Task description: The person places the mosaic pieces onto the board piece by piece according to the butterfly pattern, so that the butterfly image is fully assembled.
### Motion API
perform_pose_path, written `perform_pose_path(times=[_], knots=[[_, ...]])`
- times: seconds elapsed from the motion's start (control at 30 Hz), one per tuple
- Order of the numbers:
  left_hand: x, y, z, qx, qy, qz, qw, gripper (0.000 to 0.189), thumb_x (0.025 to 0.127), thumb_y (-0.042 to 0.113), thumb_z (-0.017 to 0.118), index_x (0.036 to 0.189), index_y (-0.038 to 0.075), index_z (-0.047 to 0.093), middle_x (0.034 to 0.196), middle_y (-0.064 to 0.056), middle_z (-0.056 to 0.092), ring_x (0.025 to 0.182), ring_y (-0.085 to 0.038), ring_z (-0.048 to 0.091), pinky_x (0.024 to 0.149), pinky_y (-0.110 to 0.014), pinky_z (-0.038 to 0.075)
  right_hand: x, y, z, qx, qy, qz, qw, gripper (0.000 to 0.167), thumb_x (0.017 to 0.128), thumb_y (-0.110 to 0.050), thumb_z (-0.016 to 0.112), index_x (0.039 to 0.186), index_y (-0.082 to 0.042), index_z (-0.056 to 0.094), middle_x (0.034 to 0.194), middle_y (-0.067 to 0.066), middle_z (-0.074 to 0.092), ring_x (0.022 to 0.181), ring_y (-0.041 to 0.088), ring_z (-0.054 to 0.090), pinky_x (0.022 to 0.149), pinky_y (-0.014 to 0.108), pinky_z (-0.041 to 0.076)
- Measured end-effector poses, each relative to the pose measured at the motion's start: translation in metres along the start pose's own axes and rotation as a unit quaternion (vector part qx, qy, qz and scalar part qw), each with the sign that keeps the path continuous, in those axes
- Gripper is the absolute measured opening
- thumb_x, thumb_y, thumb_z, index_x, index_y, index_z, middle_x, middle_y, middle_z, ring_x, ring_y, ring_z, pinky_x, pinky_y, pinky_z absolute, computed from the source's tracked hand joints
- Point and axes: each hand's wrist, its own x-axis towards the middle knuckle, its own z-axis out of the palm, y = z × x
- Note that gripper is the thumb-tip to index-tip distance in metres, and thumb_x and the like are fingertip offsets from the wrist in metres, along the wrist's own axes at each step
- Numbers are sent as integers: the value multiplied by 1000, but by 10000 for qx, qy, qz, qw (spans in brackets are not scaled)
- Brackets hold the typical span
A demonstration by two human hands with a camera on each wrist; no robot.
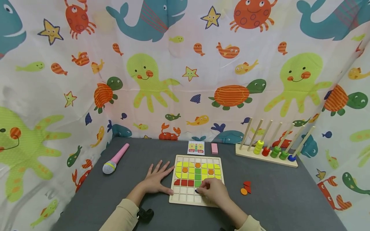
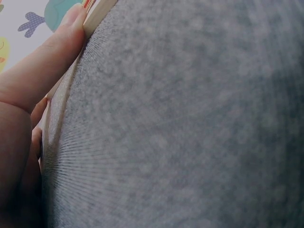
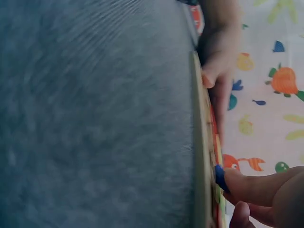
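A wooden grid board (image 1: 183, 198) lies on the grey table, its squares filled with yellow, orange, green and red flat pieces in the upper rows. With fingers spread, my left hand (image 1: 156, 180) rests on the table, its thumb touching the board's left edge. My right hand (image 1: 214, 192) pinches a small dark blue piece (image 3: 220, 178) over the lower middle of the board, below the green column. The piece's exact shape is hidden by the fingertips. That hand also covers the board's lower right squares.
Loose red pieces (image 1: 247, 183) and an orange disc (image 1: 244, 191) lie right of the board. Behind it are a pattern card (image 1: 196, 148) and a pink block (image 1: 214, 148). A toy microphone (image 1: 115, 159) lies left; a peg rack (image 1: 266, 155) with coloured rings stands back right.
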Motion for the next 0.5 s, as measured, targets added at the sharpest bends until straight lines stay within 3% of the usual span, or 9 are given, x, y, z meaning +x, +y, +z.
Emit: perform_pose_path(times=[0.17,0.37,0.5], knots=[[0,1,-1,-98,4,-18,10000,116,66,80,74,161,36,24,171,1,11,157,-36,-7,117,-69,-12,3,-3,5,-461,281,46,9985,22,81,-32,85,69,-23,69,58,-9,53,58,9,48,52,24,34],[0,1,0,-36,-27,-39,10000,116,67,81,73,161,37,23,171,2,11,157,-35,-8,117,-68,-12,8,-4,4,-518,285,143,9981,28,79,-34,87,71,-22,63,61,-6,51,59,11,48,53,26,34],[0,1,1,-35,-22,-31,10000,116,67,81,73,161,37,23,171,2,11,157,-35,-8,117,-68,-12,11,1,-3,-666,589,377,9953,31,80,-34,87,70,-20,60,60,-5,50,58,13,47,53,28,33]])
